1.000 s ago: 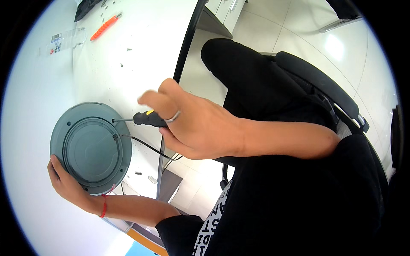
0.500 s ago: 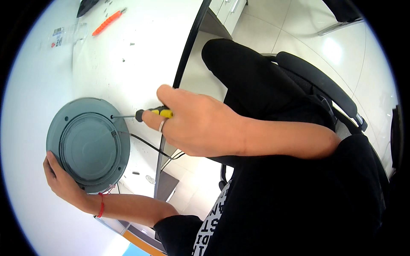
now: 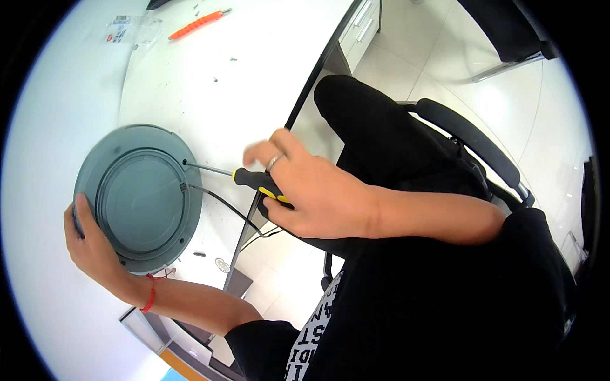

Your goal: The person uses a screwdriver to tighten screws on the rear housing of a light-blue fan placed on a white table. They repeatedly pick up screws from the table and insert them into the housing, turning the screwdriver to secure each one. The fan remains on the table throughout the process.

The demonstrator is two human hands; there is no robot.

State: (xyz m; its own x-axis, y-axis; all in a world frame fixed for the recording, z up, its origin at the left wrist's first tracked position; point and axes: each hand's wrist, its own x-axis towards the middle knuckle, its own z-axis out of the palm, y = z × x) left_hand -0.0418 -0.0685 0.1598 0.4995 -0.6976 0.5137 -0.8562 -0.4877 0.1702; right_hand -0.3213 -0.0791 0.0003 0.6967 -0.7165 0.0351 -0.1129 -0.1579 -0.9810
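Observation:
My left hand [image 3: 95, 254] grips the rim of a round grey-green housing [image 3: 105, 149], thumb on its face and the fingers hidden behind it. The housing stands tilted on the white table, its ringed recess facing me, with small screw holes around the flange. In my right hand [image 3: 318, 190] is a screwdriver [image 3: 251, 181] with a black and yellow handle, held toward the palm while some fingers lift off it, slightly blurred. Its shaft runs left, the tip at a hole in the housing's upper right. A black cable [image 3: 222, 202] leaves the recess and drops over the table edge.
On the white table [image 3: 210, 114] lie an orange-handled tool [image 3: 198, 25], a clear plastic bag [image 3: 136, 30] and several small screws or bits. A small dark piece [image 3: 199, 254] and a round sticker [image 3: 222, 265] are near the edge. Drawers [image 3: 362, 32] and a chair armrest [image 3: 470, 140] stand beyond.
My right hand has shifted its grip along the screwdriver, so more of the handle shows and the fingers have loosened. The view has shifted; the left hand still holds the housing.

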